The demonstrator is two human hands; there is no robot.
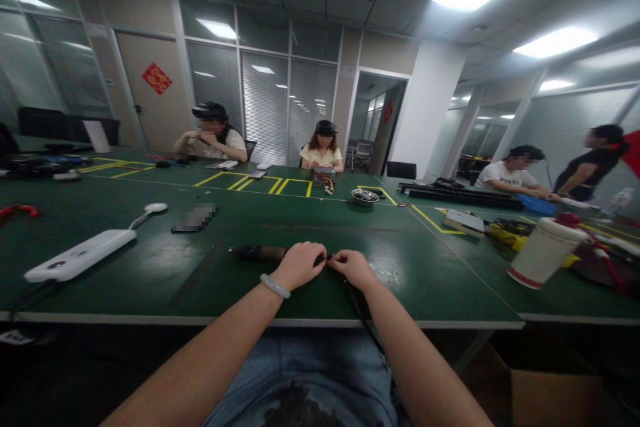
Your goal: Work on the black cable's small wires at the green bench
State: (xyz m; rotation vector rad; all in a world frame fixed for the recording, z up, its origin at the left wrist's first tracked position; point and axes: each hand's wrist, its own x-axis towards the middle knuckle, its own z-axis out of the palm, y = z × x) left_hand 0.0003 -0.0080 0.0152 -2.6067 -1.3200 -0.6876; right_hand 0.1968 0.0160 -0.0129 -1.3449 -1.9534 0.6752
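Note:
My left hand (pixel 303 263), with a pale bangle on the wrist, is closed around the rear end of a dark, slim electric screwdriver (pixel 263 253). The tool lies along the green table with its narrow nose pointing left. Right beside it, my right hand (pixel 354 268) pinches the end of a black cable (pixel 361 307), which runs down past the table edge toward my lap. Fingertips of both hands nearly meet at the tool's rear. My fingers cover most of the joint there, so I cannot see whether cable and tool are connected.
On the green table (pixel 425 280) are a white power strip (pixel 83 255), a phone (pixel 195 219), a metal bowl (pixel 365 197) and a white box (pixel 464 221). A cream tumbler (pixel 545 250) stands at right. Several people are around the table; an open carton (pixel 553 393) is below.

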